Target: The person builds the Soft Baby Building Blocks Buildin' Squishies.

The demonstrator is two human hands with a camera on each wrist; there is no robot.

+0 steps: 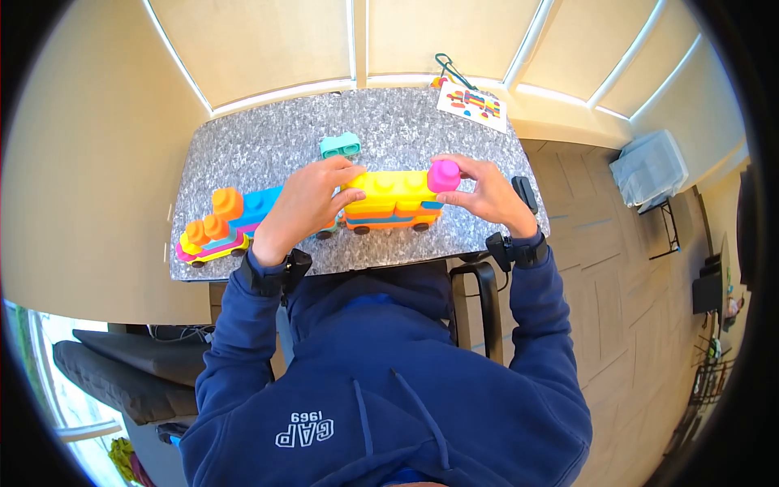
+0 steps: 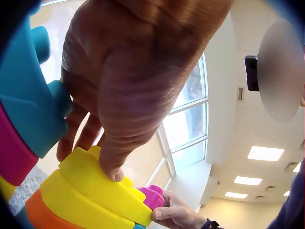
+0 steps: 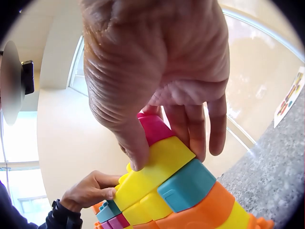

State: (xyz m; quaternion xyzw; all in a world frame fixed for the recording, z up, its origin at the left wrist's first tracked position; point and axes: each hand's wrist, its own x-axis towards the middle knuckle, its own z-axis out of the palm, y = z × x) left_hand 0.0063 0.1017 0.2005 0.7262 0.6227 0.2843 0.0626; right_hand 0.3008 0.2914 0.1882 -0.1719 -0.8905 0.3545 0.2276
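Note:
In the head view a wheeled stack of yellow, orange and blue blocks [image 1: 392,189] stands on the grey speckled table [image 1: 268,138]. A pink block [image 1: 444,175] sits at its right end, pinched between thumb and fingers of my right hand [image 1: 489,195]. My left hand [image 1: 306,201] grips the left end of the yellow top. In the left wrist view the left thumb lies on the yellow block [image 2: 90,186]. The right wrist view shows the right thumb against the yellow block [image 3: 162,162], beside the pink block [image 3: 155,129].
To the left stands a second wheeled train with a blue block [image 1: 258,204] and orange blocks [image 1: 228,203]. A teal block [image 1: 340,145] lies behind the hands. A picture card [image 1: 473,107] is at the back right, and a black object [image 1: 524,194] lies near the right edge.

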